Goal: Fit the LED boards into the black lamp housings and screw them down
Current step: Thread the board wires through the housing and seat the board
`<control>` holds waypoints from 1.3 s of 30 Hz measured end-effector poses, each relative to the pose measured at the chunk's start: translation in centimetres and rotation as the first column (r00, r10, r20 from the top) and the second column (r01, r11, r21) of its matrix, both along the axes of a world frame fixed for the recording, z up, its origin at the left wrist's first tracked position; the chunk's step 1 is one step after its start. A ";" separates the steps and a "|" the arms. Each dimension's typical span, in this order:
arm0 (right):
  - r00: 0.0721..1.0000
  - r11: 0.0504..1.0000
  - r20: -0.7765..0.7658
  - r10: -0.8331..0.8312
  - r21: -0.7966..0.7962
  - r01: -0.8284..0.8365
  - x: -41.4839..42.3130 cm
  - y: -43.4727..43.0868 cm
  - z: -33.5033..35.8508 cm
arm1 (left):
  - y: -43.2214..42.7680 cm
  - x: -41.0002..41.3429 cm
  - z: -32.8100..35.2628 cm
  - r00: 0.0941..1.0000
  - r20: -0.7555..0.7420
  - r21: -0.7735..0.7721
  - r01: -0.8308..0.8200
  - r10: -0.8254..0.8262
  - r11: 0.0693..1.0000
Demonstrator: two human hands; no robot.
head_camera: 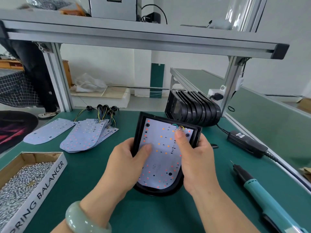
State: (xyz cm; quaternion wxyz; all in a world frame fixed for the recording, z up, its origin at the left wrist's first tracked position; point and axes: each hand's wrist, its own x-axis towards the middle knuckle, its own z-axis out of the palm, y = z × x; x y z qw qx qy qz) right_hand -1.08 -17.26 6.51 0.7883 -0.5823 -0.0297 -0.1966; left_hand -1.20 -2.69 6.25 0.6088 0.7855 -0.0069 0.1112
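— The hands?
— The left hand [124, 158] grips the black lamp housing [138, 132] by its left edge, thumb on the LED board [165, 147]. The right hand [193, 158] grips the right edge, thumb pressing the board just below its coloured wires [178, 127].
— And the board?
— It lies inside the housing, which is tilted over the green mat [151, 212].
— Around them?
— Spare LED boards [82, 138] left, stacked housings [196, 110] behind, screw box [48, 180] near left, electric screwdriver [262, 194] right.
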 end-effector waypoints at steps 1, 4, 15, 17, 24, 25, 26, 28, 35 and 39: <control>0.999 0.999 0.001 0.051 -0.016 -0.051 -0.1 -0.1 0.1 | 0.2 0.1 0.0 1.000 0.006 0.008 -0.016 0.016 1.000; 0.985 0.983 -0.046 0.168 -0.069 -0.171 0.2 -1.0 0.0 | 1.1 0.5 0.8 0.998 -0.065 -0.157 -0.034 0.024 0.987; 0.975 0.877 -0.124 0.183 -0.428 -0.219 -0.2 -0.6 -0.7 | 1.3 0.1 0.8 0.873 -0.274 -0.480 0.239 -0.403 0.844; 0.975 0.815 -0.214 0.059 -0.554 -0.171 0.1 -0.7 -0.8 | 1.6 0.4 0.7 0.891 -0.278 -0.411 0.228 -0.359 0.883; 0.988 0.697 -0.025 -0.154 -0.712 0.090 0.4 0.1 -1.3 | 0.9 0.5 1.0 0.998 0.041 0.028 -0.042 0.040 0.999; 0.983 0.677 0.008 -0.185 -0.724 0.134 0.3 0.1 -1.3 | 0.7 -0.4 1.6 0.989 0.141 0.052 -0.062 0.054 0.997; 0.979 0.654 0.019 -0.202 -0.742 0.149 0.2 0.2 -1.2 | 0.5 -1.3 2.2 0.979 0.204 0.100 -0.031 0.009 0.995; 0.975 0.602 0.041 -0.219 -0.781 0.168 -0.1 0.3 -1.0 | -0.3 -3.2 3.0 0.957 0.272 0.345 -0.001 -0.099 0.938; 0.951 0.358 0.276 -0.142 -0.881 0.309 -0.1 0.6 -1.3 | -2.5 -3.7 2.4 0.936 0.350 0.477 -0.198 0.022 0.856; 0.982 0.511 0.159 -0.099 -0.839 0.187 0.4 0.3 -1.4 | -1.5 -2.7 2.3 0.923 0.381 0.459 -0.237 0.051 0.856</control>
